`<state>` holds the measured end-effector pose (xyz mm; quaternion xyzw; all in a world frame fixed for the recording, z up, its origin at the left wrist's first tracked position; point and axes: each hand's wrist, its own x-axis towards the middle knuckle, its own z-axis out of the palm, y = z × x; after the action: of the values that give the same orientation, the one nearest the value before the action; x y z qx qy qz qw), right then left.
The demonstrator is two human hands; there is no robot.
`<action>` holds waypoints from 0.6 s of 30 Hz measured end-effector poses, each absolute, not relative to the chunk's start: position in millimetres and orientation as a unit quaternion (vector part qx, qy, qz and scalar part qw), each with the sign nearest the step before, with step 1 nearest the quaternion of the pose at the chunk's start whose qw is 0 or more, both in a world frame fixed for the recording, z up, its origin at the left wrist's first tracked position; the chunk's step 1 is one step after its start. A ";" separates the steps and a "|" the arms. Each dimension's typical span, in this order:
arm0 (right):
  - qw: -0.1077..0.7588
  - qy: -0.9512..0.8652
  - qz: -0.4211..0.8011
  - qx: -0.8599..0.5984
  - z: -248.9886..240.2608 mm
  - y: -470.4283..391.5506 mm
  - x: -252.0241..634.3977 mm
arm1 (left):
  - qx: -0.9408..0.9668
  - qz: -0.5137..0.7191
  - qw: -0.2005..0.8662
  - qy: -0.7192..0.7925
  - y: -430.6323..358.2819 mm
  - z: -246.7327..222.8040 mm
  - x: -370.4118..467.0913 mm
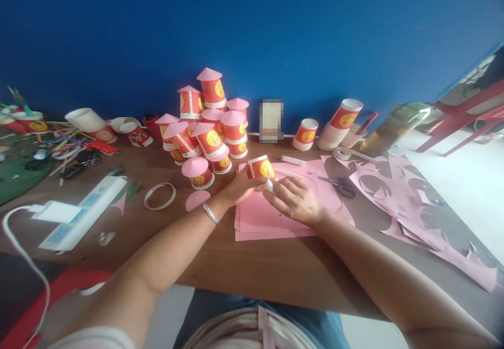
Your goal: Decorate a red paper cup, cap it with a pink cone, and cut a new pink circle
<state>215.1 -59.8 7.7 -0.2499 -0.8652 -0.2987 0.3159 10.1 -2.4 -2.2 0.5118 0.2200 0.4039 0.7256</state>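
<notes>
My left hand (241,187) grips a red paper cup (260,167) with a yellow round emblem, tilted over the pink paper sheets (252,223). Against the cup's lower edge, my right hand (293,199) pinches a small white piece (270,185) with a rounded end; its exact kind is hard to make out. Just beyond the hands lies a white tube (293,160), and a pair of scissors (342,187) rests to the right. Several red cups with pink paper cone tops (208,138) are stacked to the left. A loose pink disc (197,200) lies near my left wrist.
Pink paper scraps (413,202) spread over the right side. A bottle (396,128), stacked cups (339,123) and a tape roll (342,153) stand at the back right. On the left are a power strip (88,210), a tape ring (159,197) and clutter. A blue wall (252,34) bounds the table.
</notes>
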 end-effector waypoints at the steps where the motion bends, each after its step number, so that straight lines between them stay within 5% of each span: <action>1: 0.319 -0.863 -0.294 -0.257 6.9 -59.5 215.4 | 0.508 0.409 0.726 0.218 -1.8 -1.4 10.2; 18: 0.384 -0.855 -0.210 -0.279 14.9 -64.1 211.4 | 0.508 0.402 0.734 0.201 -2.5 -4.9 7.6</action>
<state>211.4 -64.1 14.9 -0.2791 -0.8548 -0.2100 0.3838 7.6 -2.5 -4.9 0.5081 0.2014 0.4025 0.7344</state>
